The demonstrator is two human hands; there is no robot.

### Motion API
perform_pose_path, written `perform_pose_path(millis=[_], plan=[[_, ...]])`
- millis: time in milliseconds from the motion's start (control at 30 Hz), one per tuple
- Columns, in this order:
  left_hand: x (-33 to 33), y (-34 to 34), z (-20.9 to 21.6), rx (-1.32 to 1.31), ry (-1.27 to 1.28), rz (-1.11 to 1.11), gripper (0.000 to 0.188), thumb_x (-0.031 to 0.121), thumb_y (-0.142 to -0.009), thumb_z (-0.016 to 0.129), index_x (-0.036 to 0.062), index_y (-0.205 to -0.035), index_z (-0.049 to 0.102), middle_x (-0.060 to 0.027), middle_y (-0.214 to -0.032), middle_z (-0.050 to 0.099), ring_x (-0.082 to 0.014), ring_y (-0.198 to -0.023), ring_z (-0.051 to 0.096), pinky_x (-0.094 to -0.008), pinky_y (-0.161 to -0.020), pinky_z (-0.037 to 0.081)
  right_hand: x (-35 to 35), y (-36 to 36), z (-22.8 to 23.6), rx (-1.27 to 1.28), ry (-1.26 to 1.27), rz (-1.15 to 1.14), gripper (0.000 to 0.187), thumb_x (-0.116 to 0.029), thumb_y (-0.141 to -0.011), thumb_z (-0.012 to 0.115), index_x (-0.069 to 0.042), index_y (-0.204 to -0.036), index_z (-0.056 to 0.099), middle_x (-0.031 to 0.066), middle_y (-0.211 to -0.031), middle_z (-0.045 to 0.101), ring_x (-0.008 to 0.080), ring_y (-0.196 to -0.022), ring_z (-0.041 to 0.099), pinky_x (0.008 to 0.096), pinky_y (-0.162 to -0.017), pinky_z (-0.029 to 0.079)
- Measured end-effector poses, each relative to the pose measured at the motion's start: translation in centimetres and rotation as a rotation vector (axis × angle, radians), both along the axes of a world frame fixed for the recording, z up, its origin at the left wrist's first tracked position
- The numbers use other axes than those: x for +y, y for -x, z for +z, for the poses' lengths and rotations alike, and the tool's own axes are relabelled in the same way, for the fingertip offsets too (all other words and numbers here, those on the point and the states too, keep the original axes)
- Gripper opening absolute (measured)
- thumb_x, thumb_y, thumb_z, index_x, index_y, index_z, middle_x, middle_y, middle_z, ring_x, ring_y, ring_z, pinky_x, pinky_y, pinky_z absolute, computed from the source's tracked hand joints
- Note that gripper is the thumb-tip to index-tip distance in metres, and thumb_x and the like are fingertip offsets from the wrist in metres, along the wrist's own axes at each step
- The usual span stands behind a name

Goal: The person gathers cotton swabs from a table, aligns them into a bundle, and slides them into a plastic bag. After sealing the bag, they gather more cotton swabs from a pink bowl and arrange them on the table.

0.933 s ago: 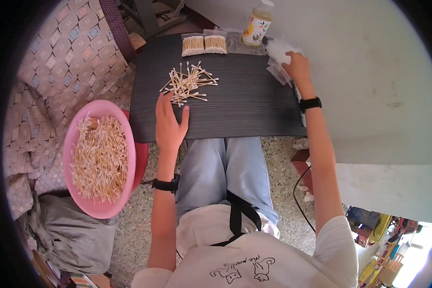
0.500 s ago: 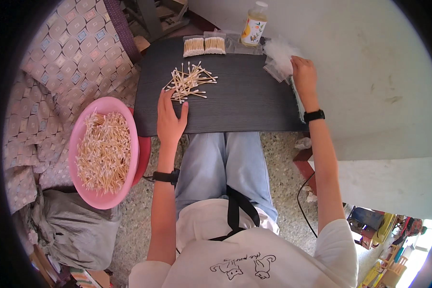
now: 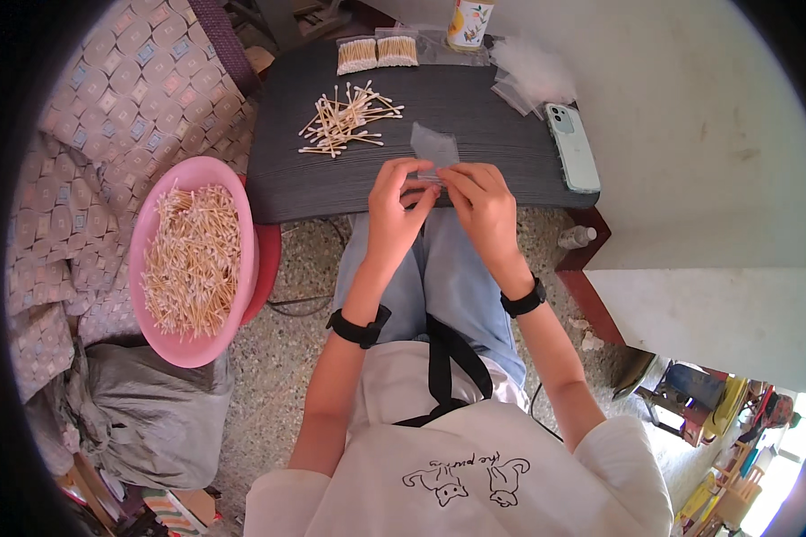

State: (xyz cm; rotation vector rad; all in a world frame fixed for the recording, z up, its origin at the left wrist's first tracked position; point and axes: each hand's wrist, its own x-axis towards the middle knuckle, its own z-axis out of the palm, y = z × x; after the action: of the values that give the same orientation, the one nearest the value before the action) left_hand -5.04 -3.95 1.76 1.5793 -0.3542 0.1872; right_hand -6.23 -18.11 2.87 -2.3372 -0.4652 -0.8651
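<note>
Over the near edge of the dark table, my left hand (image 3: 398, 208) and my right hand (image 3: 484, 208) meet and pinch the near end of a small clear plastic bag (image 3: 436, 146). Nothing shows inside the bag. Beyond my left hand lies a loose pile of cotton swabs (image 3: 345, 121), their sticks crossing at all angles. Two clear bags packed with cotton swabs (image 3: 376, 55) lie side by side at the table's far edge. A heap of clear plastic bags (image 3: 535, 72) rests at the far right.
A pale green phone (image 3: 573, 149) lies along the right edge of the black table (image 3: 282, 192), close to the wall. A bottle with a printed label (image 3: 468, 24) stands at the back. Left of the table, a pink basin (image 3: 197, 352) is full of cotton swabs.
My right hand has come from the bag heap to the middle, with a clear bag. My left hand has left the swab pile and joined it. The phone is now uncovered.
</note>
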Motion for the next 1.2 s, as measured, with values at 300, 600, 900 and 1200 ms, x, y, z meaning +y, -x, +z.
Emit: perform_pose_path(millis=[300,600,900,1200], plan=[[-1.2,1.2,-1.6,-0.074,-0.001,0.126,0.019,-0.01,-0.082,0.062,-0.0043,-0.1,0.06,-0.0081,-0.11,0.053,-0.0158,-0.088,0.065,-0.0252,-0.075,0.058,0.3,1.2,-1.2,0.025,-0.121,-0.046,0.02,0.001,-0.069,0.066,-0.006,-0.088,0.067,0.0069,-0.093,0.06,0.028,-0.089,0.056,0.0383,-0.073,0.049],[-2.6,1.2,-1.8,-0.031,0.096,0.252,0.013,-0.015,-0.083,0.053,-0.0029,-0.088,0.052,-0.0059,-0.097,0.049,-0.0127,-0.079,0.064,-0.0228,-0.062,0.054,0.6,1.1,-0.8,0.011,-0.184,-0.086,0.021,0.006,-0.067,0.065,-0.004,-0.086,0.063,0.0085,-0.092,0.056,0.0279,-0.085,0.054,0.0375,-0.07,0.048],[-2.5,0.5,-1.0,-0.274,-0.299,0.383,0.021,-0.015,-0.07,0.058,0.0029,-0.078,0.049,-0.0061,-0.074,0.048,-0.0133,-0.055,0.044,-0.0278,-0.051,0.039,0.3,0.7,-1.4,0.01,-0.266,-0.106,0.023,0.011,-0.067,0.062,-0.002,-0.086,0.06,0.0106,-0.093,0.052,0.0263,-0.082,0.054,0.0342,-0.063,0.047],[-3.3,-0.7,-1.2,-0.225,-0.263,0.342,0.02,-0.013,-0.07,0.06,0.001,-0.074,0.046,-0.0063,-0.066,0.045,-0.0144,-0.055,0.041,-0.0274,-0.052,0.036,-0.7,0.8,-0.8,0.174,-0.404,-0.133,0.018,0.009,-0.07,0.064,-0.001,-0.083,0.057,0.0075,-0.085,0.053,0.0173,-0.064,0.056,0.0303,-0.055,0.047]])
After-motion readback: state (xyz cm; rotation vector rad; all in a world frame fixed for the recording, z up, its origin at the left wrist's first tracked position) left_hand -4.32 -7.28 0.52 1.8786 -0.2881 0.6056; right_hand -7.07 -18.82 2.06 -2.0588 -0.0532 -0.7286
